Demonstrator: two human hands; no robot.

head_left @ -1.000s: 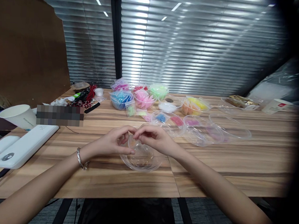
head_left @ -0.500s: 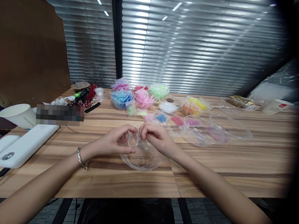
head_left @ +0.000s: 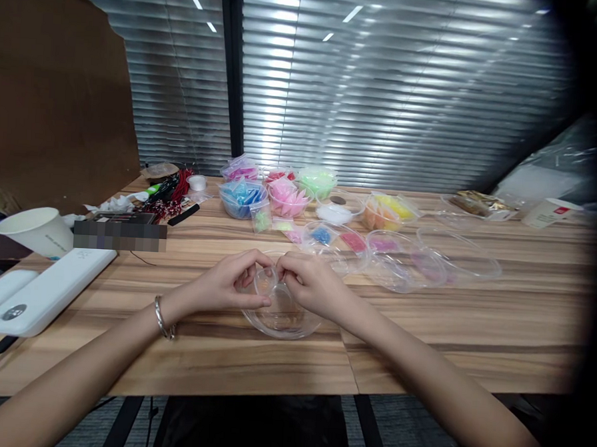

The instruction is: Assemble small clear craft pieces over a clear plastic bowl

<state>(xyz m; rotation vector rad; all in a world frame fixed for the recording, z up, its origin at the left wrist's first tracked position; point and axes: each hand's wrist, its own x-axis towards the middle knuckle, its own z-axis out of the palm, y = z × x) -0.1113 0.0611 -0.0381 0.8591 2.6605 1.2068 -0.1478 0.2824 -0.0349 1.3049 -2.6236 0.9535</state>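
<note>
In the head view, a left hand (head_left: 245, 284) curls thumb and fingers around a small clear cup (head_left: 265, 283), grasping it above a wide clear bowl (head_left: 281, 329) on a wooden table (head_left: 181, 367). The right hand (head_left: 309, 284) bunches its fingertips beside the cup's rim; whether they pinch anything cannot be told. The cup looks light, thin-walled, rather slippery and likely to flex, best held gently just below its rim.
</note>
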